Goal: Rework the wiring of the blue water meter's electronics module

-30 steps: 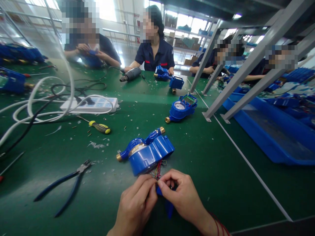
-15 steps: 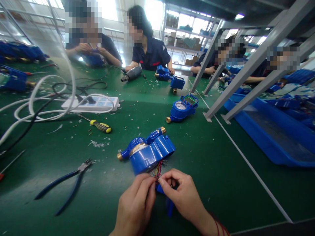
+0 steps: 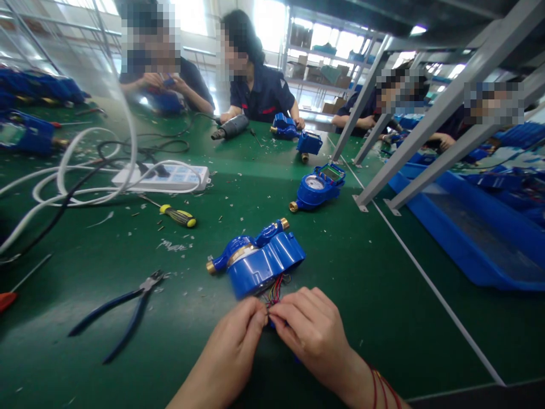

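Observation:
A blue water meter (image 3: 259, 264) with brass ends lies tipped on its side on the green table. Thin coloured wires (image 3: 276, 288) run out from beneath its housing toward me. My left hand (image 3: 234, 341) pinches at the wires' near ends, thumb against fingers. Close against it, the fingertips of my right hand (image 3: 313, 326) are pinched on the same wires. Bits of a blue part show under my right hand, mostly hidden. Open diagonal cutters (image 3: 147, 284) with dark blue handles lie to the left.
A yellow-black screwdriver (image 3: 179, 216), a white power strip (image 3: 164, 176) with looped cables and a heat gun (image 3: 230, 128) lie farther off. Another water meter (image 3: 317, 187) stands ahead, right of centre. Grey metal legs (image 3: 395, 119) and a blue tray (image 3: 464, 238) occupy the right. Co-workers sit opposite.
My right hand has turned so its back faces up, covering more of the blue part below. My left hand has rotated slightly, its thumb now showing. The view has shifted slightly.

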Motion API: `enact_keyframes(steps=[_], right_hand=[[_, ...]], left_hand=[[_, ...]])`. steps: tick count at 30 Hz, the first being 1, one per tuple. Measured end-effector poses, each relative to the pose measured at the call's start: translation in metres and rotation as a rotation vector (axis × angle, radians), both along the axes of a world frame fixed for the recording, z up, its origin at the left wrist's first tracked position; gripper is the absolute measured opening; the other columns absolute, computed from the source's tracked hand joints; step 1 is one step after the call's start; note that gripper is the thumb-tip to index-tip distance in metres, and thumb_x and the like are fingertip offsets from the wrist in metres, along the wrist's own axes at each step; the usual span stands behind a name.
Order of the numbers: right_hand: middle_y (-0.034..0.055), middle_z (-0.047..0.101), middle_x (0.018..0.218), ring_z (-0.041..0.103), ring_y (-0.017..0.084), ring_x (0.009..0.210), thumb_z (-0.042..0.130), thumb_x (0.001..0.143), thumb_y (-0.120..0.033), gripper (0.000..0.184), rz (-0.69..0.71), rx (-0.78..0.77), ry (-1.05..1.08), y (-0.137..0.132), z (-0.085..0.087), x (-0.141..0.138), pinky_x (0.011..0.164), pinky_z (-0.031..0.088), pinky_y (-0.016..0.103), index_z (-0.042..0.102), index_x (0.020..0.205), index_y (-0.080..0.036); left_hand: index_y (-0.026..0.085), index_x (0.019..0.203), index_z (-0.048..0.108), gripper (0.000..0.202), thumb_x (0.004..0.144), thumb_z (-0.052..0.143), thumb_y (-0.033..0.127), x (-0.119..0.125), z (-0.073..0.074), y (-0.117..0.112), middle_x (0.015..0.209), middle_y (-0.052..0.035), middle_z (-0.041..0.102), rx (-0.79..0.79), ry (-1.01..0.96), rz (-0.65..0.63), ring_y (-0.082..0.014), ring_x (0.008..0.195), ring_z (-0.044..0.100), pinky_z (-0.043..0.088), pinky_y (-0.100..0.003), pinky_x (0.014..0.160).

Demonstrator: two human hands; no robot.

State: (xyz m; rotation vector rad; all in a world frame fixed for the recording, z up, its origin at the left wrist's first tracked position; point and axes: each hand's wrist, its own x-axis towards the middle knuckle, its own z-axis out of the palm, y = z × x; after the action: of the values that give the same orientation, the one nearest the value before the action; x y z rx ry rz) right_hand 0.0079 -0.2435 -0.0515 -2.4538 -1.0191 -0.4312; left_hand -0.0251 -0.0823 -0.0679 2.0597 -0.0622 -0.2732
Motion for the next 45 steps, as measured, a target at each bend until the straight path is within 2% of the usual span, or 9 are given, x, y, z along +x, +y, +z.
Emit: enact_keyframes(steps=[3, 7, 11, 17, 21, 27, 35, 40, 45], right_hand=[[0.0009, 0.067, 0.072, 0.056, 0.016, 0.065, 0.053, 0.084, -0.017, 0.011, 0.021, -0.027, -0.04, 0.001, -0.001, 0.0, 0.061, 0.036, 0.031, 0.062, 0.079, -0.019], [0.002, 0.066, 0.073, 0.057, 0.016, 0.066, 0.054, 0.082, -0.013, 0.01, 0.056, 0.027, 0.098, 0.002, -0.007, 0.004, 0.063, 0.04, 0.029, 0.063, 0.078, -0.017], [0.0025, 0.064, 0.072, 0.057, 0.014, 0.067, 0.058, 0.076, -0.01, 0.007, 0.043, 0.173, 0.441, 0.0, -0.006, 0.01, 0.064, 0.043, 0.024, 0.063, 0.076, -0.014], [-0.0014, 0.061, 0.069, 0.054, 0.01, 0.061, 0.059, 0.078, -0.015, 0.007, -0.015, 0.232, 0.751, -0.004, 0.005, 0.016, 0.057, 0.042, 0.018, 0.066, 0.077, -0.017], [-0.0004, 0.061, 0.066, 0.054, 0.01, 0.059, 0.061, 0.075, -0.013, 0.005, -0.044, 0.238, 0.702, -0.004, 0.006, 0.015, 0.057, 0.043, 0.019, 0.066, 0.076, -0.014], [0.0021, 0.063, 0.069, 0.057, 0.012, 0.064, 0.06, 0.076, -0.013, 0.007, -0.008, 0.185, 0.59, -0.004, 0.006, 0.012, 0.062, 0.043, 0.022, 0.067, 0.076, -0.015], [-0.0018, 0.057, 0.065, 0.051, 0.009, 0.059, 0.06, 0.073, -0.01, 0.007, -0.015, 0.297, 0.78, -0.004, 0.005, 0.014, 0.057, 0.04, 0.019, 0.066, 0.072, -0.014], [-0.0041, 0.05, 0.06, 0.04, 0.007, 0.051, 0.061, 0.074, -0.017, 0.008, -0.08, 0.431, 1.01, -0.004, -0.007, 0.015, 0.047, 0.031, 0.02, 0.068, 0.072, -0.013], [-0.0031, 0.051, 0.062, 0.038, 0.006, 0.05, 0.063, 0.074, -0.022, 0.011, -0.108, 0.561, 1.101, -0.002, -0.012, 0.012, 0.045, 0.029, 0.02, 0.067, 0.07, -0.012]], left_hand=[[0.02, 0.072, 0.047, 0.033, 0.09, 0.031, 0.042, 0.001, 0.002, 0.002, 0.069, 0.0011, 0.052, -0.098, 0.099, 0.015, -0.0134, 0.066, 0.05, 0.043, -0.024, 0.062], [0.02, 0.077, 0.048, 0.027, 0.091, 0.034, 0.037, -0.002, 0.0, 0.004, 0.071, 0.002, 0.054, -0.023, 0.029, 0.013, -0.0116, 0.065, 0.052, 0.042, -0.023, 0.062], [0.021, 0.094, 0.051, 0.009, 0.087, 0.046, 0.025, -0.006, -0.012, 0.006, 0.079, 0.0001, 0.056, 0.217, -0.396, 0.018, -0.0119, 0.067, 0.055, 0.043, -0.022, 0.06], [0.017, 0.1, 0.055, 0.019, 0.083, 0.05, 0.011, -0.002, -0.027, 0.011, 0.087, -0.005, 0.06, 0.559, -0.939, -0.001, -0.0152, 0.072, 0.057, 0.045, -0.025, 0.062], [0.016, 0.096, 0.054, 0.015, 0.084, 0.046, 0.011, 0.0, -0.027, 0.01, 0.077, -0.0034, 0.057, 0.536, -0.821, -0.056, -0.0149, 0.063, 0.054, 0.044, -0.026, 0.057], [0.02, 0.085, 0.049, 0.017, 0.09, 0.033, 0.018, -0.001, -0.017, 0.004, 0.074, -0.002, 0.051, 0.337, -0.511, -0.061, -0.0143, 0.062, 0.053, 0.042, -0.025, 0.054], [0.021, 0.081, 0.05, 0.024, 0.092, 0.031, 0.029, -0.001, -0.007, 0.0, 0.076, -0.0001, 0.055, 0.12, -0.17, -0.018, -0.0128, 0.068, 0.054, 0.043, -0.025, 0.063], [0.021, 0.087, 0.054, 0.013, 0.09, 0.041, 0.023, -0.002, -0.012, 0.0, 0.077, 0.001, 0.057, 0.137, -0.363, 0.027, -0.0099, 0.069, 0.056, 0.045, -0.02, 0.062], [0.015, 0.093, 0.059, 0.017, 0.077, 0.061, 0.01, -0.012, -0.016, -0.004, 0.09, -0.0064, 0.06, 0.476, -0.911, 0.283, -0.0151, 0.08, 0.056, 0.044, -0.026, 0.072]])
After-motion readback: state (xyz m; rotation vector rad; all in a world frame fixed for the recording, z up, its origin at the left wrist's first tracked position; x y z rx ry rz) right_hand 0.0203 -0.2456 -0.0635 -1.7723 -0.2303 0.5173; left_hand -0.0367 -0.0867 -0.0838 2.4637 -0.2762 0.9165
